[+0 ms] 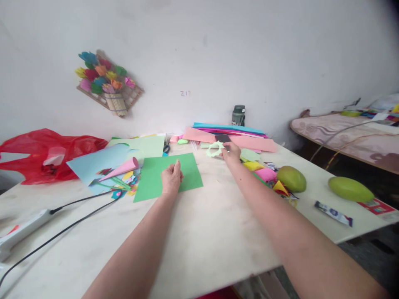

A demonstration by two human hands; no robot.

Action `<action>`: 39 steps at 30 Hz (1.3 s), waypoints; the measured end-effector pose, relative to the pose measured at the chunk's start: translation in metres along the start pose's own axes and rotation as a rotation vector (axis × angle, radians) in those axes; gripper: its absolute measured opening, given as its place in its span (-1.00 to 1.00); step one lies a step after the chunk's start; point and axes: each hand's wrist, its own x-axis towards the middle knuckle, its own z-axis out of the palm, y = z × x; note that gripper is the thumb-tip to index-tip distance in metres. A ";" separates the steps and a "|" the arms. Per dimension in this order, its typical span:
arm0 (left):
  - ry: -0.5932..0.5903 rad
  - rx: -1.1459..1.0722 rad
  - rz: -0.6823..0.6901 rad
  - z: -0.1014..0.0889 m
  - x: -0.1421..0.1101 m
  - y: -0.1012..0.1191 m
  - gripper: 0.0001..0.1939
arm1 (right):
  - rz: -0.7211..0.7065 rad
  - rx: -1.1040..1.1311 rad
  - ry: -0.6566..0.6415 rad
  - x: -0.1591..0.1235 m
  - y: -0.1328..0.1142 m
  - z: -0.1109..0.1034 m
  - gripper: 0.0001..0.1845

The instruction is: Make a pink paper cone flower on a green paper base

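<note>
My left hand (171, 176) rests over a green sheet of paper (190, 168) with its fingers curled in and the thumb up. Whatever may be inside those fingers is hidden. Farther forward and to the right, my right hand (231, 153) pinches a pale green paper cut-out (209, 152), a ring with a jagged edge. Behind it lie pink sheets (255, 143) and a dark flat object (222, 138). Another pale green paper piece (250, 155) sits just right of my right hand.
Left are a pink paper cone (126, 167), paper scraps, a red plastic bag (46, 145) and a power strip (28, 228) with black cables. On the right lie two green mangoes (291, 178) and a small tube (333, 213). A dark flask (238, 115) stands against the wall.
</note>
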 end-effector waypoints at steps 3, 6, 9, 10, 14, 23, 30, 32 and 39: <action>-0.003 0.012 0.001 0.001 -0.001 0.001 -0.53 | -0.023 -0.200 0.016 0.009 0.002 -0.008 -0.76; -0.013 0.017 0.023 0.002 -0.001 -0.001 -0.54 | -0.041 -0.366 0.029 0.012 0.001 -0.019 -0.77; -0.023 0.033 0.037 0.003 -0.001 -0.002 -0.55 | -0.040 -0.440 0.066 0.013 -0.004 -0.033 -0.77; -0.025 0.047 0.044 0.003 -0.001 -0.002 -0.55 | -0.035 -0.447 0.089 0.013 -0.006 -0.038 -0.77; -0.041 0.127 0.081 0.004 -0.003 0.000 -0.57 | 0.072 -0.511 0.217 0.014 -0.011 -0.059 -0.75; -0.056 0.176 0.123 0.004 -0.001 -0.004 -0.58 | 0.126 -0.889 0.246 0.014 -0.010 -0.084 -0.52; -0.045 0.132 0.115 0.004 -0.002 -0.004 -0.61 | -0.255 -0.978 -0.231 -0.009 -0.023 -0.048 -0.70; -0.032 0.093 0.126 0.004 -0.002 -0.005 -0.63 | -0.426 -0.997 -0.410 -0.014 -0.025 -0.036 -0.70; 0.021 -0.100 0.035 0.003 0.000 -0.006 -0.69 | -0.342 -1.159 -0.538 0.004 -0.027 -0.002 -0.70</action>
